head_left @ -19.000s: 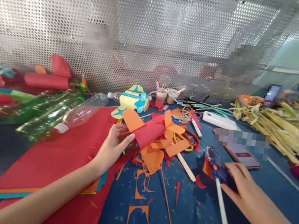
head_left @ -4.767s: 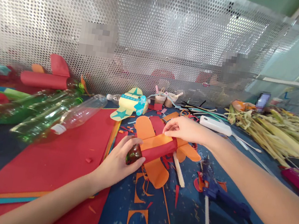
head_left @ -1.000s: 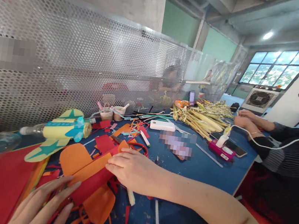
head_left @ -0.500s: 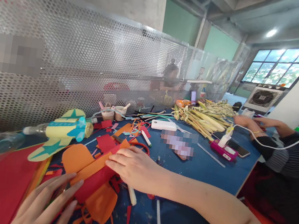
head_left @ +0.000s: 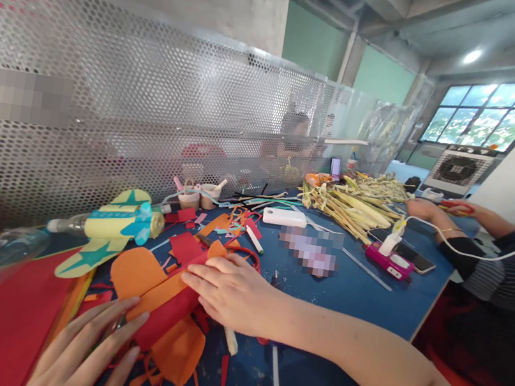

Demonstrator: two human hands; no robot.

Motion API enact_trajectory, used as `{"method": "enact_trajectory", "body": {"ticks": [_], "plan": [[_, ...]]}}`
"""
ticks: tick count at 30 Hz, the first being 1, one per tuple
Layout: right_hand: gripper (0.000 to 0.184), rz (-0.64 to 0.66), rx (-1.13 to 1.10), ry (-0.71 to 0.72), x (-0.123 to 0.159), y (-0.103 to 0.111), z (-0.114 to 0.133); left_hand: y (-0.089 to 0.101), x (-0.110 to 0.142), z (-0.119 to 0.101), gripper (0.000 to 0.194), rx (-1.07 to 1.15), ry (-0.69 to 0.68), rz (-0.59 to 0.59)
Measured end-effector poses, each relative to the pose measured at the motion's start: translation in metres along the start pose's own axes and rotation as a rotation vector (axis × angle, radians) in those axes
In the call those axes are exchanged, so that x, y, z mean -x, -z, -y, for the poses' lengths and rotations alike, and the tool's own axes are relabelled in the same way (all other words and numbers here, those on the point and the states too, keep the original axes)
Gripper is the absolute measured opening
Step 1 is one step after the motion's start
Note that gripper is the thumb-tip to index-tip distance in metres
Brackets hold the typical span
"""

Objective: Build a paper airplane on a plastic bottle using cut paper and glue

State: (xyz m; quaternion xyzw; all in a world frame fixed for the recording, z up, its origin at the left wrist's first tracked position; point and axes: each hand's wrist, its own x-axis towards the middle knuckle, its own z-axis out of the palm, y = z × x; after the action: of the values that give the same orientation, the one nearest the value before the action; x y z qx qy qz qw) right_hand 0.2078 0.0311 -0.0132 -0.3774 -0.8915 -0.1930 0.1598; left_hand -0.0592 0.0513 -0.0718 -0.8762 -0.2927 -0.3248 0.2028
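A red paper-covered model plane (head_left: 174, 317) with orange wings lies in front of me, with a long orange strip (head_left: 165, 296) along its top. My right hand (head_left: 231, 289) lies over its far part, fingers together and curled onto the strip and the red body; the thumb is hidden. At the near end, the spread fingers of my left hand (head_left: 92, 346) rest on the body. A bit of clear bottle shows between them. Left of this stands out a finished-looking yellow plane (head_left: 115, 223) with teal stars, made on a clear bottle.
Paper scraps (head_left: 182, 246), a marker (head_left: 254, 240), a white power bank (head_left: 285, 217) and small pots (head_left: 210, 196) lie beyond. A pink power strip (head_left: 389, 262) and dried husks (head_left: 347, 206) sit right, near another person's arm (head_left: 432, 219). A perforated metal screen (head_left: 156, 94) bounds the back.
The view has shifted slightly, so things sit a little further right and lower. Both my hands keep their places on the model plane. The other person's hands now show something red.
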Motion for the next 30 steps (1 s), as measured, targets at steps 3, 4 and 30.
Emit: {"method": "enact_trajectory", "body": {"ticks": [3, 4, 30], "plan": [[0.039, -0.014, 0.0, -0.011, 0.001, 0.0, 0.001, 0.0, -0.001, -0.001, 0.036, 0.02, -0.031, -0.004], [0.039, -0.018, 0.001, -0.01, 0.001, 0.0, 0.001, 0.0, -0.001, -0.001, 0.037, 0.027, -0.034, 0.003], [0.037, 0.068, -0.011, 0.07, 0.005, 0.011, 0.001, 0.025, -0.015, -0.028, 0.027, 0.128, 0.074, 0.09]]}}
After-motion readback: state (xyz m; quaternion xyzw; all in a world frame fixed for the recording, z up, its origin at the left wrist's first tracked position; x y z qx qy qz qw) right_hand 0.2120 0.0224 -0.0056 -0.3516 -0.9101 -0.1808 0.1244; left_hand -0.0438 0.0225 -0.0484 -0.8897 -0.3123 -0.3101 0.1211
